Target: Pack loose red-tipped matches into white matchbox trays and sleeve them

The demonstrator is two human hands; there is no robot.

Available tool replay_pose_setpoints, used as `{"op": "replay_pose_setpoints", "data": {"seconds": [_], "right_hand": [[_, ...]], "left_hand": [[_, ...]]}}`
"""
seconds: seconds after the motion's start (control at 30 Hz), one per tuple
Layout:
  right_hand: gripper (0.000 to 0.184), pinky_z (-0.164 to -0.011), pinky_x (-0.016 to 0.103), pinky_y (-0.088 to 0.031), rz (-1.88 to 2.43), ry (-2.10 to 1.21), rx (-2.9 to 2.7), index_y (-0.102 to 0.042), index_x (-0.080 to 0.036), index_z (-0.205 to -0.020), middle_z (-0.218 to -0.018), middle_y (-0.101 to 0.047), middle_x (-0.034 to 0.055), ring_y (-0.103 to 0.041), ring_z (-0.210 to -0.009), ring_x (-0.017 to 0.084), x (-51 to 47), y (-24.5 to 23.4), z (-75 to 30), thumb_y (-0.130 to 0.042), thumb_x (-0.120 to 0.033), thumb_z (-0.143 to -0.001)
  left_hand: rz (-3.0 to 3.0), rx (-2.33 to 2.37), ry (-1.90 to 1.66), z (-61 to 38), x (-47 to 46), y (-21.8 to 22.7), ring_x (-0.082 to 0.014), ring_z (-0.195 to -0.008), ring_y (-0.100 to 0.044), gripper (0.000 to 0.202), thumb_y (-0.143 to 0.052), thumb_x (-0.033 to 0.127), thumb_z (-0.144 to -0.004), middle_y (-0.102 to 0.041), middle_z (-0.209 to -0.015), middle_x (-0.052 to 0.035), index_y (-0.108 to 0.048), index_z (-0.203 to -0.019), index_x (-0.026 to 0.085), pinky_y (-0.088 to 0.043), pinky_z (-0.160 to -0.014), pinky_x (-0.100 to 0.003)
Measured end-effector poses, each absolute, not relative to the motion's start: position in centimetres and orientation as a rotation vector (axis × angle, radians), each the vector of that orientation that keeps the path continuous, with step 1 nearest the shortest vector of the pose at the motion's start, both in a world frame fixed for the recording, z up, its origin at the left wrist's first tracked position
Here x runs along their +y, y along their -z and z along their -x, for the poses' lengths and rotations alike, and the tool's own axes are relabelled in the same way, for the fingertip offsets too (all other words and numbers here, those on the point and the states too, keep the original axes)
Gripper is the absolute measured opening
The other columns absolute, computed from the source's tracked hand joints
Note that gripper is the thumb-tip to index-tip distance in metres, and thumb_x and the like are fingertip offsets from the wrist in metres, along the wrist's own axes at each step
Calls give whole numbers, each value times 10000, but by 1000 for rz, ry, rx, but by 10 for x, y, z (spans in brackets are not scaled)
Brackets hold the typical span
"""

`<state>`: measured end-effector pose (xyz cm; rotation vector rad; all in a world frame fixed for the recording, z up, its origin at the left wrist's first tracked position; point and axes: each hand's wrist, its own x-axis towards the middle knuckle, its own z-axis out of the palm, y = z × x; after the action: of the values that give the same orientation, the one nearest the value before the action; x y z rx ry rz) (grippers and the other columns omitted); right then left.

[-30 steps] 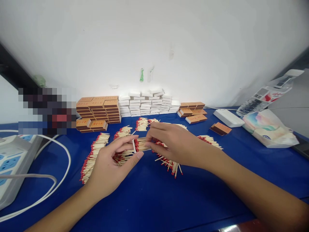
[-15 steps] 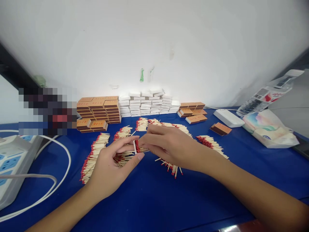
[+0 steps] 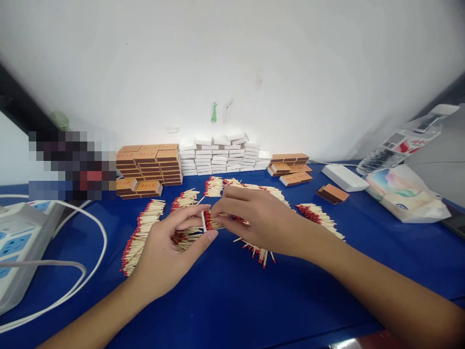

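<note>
Pinching one match tray point(image 3: 208, 221) | hands: left hand point(image 3: 165, 257), right hand point(image 3: 261, 220), both clamped | box stacks point(image 3: 218, 156): three

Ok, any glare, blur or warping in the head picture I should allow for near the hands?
Head view: even bright light, soft shadows, no glare on the table; the wall washes out behind the white boxes. Wide-lens bowing at the edges. Left hand on the tray and right hand on its matches are sharp; a pixelated patch sits left.

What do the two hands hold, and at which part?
A white tray of matches: the left hand pinches its left end, and the right hand grips the other end.
</note>
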<state>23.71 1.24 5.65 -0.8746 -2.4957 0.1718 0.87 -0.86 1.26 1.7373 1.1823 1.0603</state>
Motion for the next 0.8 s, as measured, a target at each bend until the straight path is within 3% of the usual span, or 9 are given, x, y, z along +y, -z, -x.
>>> {"op": "replay_pose_setpoints", "data": {"seconds": [0.2,0.67,0.8], "right_hand": [[186,-660,275,-378,866,-134,-2483,-701,-182,-1101,-978,-648,51,-555,-779,143,16,-53,-239,-520,-217,-1080],[111,-615,269,-349,913,-150,-2457,-693,-176,-1027,-963,-652,28,-540,-731,118,13,-60,-239,-622,-259,-1045],[132,-602,267,-328,916,-138,-2452,-697,-169,-1018,-954,-644,30,-518,-700,110,13,-61,-239,-614,-266,-1051]], "left_hand": [[-1744,1164,-1057,-8,-10,-12,-240,-895,-807,445,-820,426,-878,-841,-949,-17,-721,-1277,257,-638,-904,-346],[-1707,1150,-1041,-10,-11,-17,-258,-1028,-802,414,-826,416,-871,-848,-960,1,-728,-1252,286,-610,-1018,-370],[-1696,1151,-1037,-9,-11,-16,-246,-966,-807,445,-826,431,-870,-848,-1010,-22,-721,-1270,267,-623,-961,-353]]}}
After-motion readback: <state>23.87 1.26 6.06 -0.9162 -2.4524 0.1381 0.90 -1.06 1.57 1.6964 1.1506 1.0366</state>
